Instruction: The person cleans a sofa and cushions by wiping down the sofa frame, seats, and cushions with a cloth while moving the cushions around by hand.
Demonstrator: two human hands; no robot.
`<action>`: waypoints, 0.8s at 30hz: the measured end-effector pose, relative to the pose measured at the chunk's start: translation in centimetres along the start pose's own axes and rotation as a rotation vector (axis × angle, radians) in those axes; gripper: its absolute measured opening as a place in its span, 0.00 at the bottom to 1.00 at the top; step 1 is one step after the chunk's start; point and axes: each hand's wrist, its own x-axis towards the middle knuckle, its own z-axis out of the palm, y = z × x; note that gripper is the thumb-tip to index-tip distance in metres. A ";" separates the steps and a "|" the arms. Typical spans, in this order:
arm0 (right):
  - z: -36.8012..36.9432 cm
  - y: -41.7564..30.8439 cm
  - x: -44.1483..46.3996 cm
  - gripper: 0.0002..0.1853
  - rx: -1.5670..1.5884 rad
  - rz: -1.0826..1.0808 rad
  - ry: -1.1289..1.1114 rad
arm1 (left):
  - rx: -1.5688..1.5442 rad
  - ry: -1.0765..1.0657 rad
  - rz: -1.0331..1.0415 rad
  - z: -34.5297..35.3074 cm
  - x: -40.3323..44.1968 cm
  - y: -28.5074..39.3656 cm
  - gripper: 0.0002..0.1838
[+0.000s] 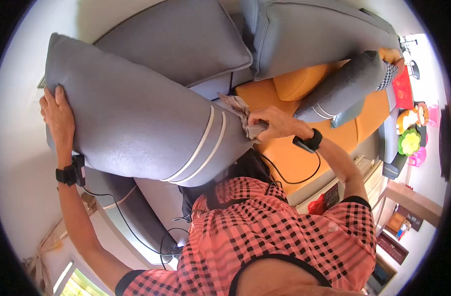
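A large grey cushion (136,108) with two pale stripes is held up, tilted, in front of me. My left hand (58,118) grips its far left end, with the fingers partly behind the edge. At the striped end my right hand (277,122) is closed round a crumpled greyish-brown cloth (239,106). The cloth is bunched against the cushion's right end, and part of it sticks out above my fingers.
Grey back cushions (181,39) line the sofa, and its seat (329,133) is orange. Further right lie another grey striped cushion (341,84) and an orange cushion (299,81). Colourful toys (410,140) stand beyond. Black cables (122,217) hang near both my arms.
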 end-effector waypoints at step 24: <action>2.3 -16.3 15.8 0.20 -0.565 -0.800 0.141 | -0.032 -0.078 0.159 0.9 2.2 0.7 0.29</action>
